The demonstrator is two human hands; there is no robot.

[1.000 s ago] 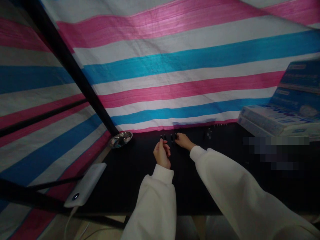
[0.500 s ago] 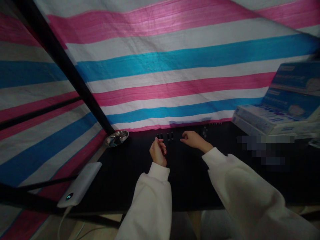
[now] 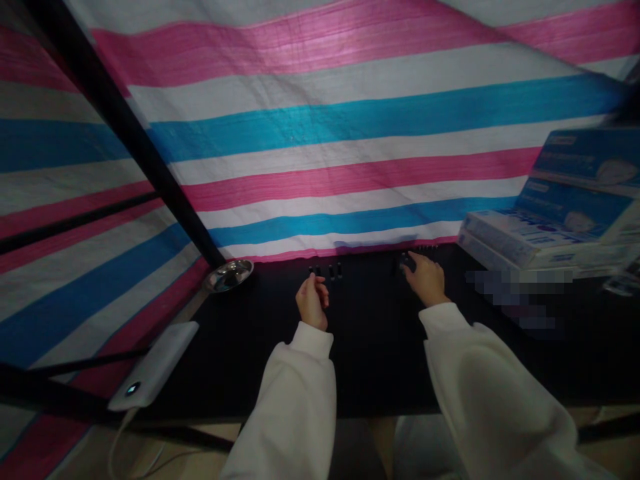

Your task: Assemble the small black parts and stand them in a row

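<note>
Striped tarp (image 3: 320, 147) behind a black table (image 3: 370, 360). Left hand (image 3: 313, 302) half-curled, any grip unclear, just below a row of small black pegs (image 3: 325, 271). Right hand (image 3: 425, 279) arched, fingertips at a dark piece (image 3: 407, 263) near the far edge, grip hidden. Steel dish (image 3: 229, 275) at left, boxes (image 3: 545, 227) at right.

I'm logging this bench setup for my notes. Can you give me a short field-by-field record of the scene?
Left hand: raised just in front of a row of small black pieces; any hold unclear
Right hand: over a dark cluster of small pieces; any hold unclear
Surface: black tabletop
Also present: steel dish; white power bank; face-mask boxes; striped tarp
</note>
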